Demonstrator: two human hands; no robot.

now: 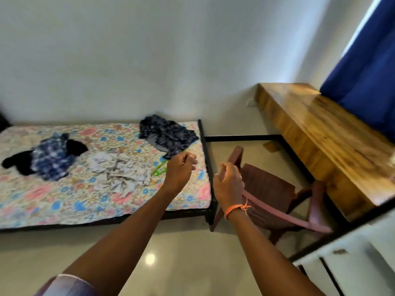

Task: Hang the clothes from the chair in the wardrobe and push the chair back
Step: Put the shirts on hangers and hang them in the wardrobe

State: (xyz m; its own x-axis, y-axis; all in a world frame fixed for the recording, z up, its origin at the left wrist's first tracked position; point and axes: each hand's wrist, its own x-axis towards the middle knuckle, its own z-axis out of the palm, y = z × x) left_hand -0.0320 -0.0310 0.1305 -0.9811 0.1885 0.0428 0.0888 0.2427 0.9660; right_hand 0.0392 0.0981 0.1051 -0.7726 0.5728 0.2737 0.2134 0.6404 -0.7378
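While both hands hang in the air with their fingers loosely curled and nothing in them, the clothes lie on the bed, not on the chair (269,189). The left hand (180,167) hovers just above the near corner of the bed (64,206), and past its fingertips lies a dark patterned garment (168,134) with a green hanger (159,168) just beneath the knuckles. Further left of those fingers lie a pale crumpled garment (119,173) and a blue checked one (52,158) over something black. The right hand (228,182) hovers over the chair's near armrest, though I cannot tell whether it touches.

These clothes look light, soft and floppy, so they would best be gathered at the collar or shoulders. The chair looks like moulded plastic, stiff and light enough to slide, best gripped at the backrest or both armrests, toward the wooden desk (320,133).
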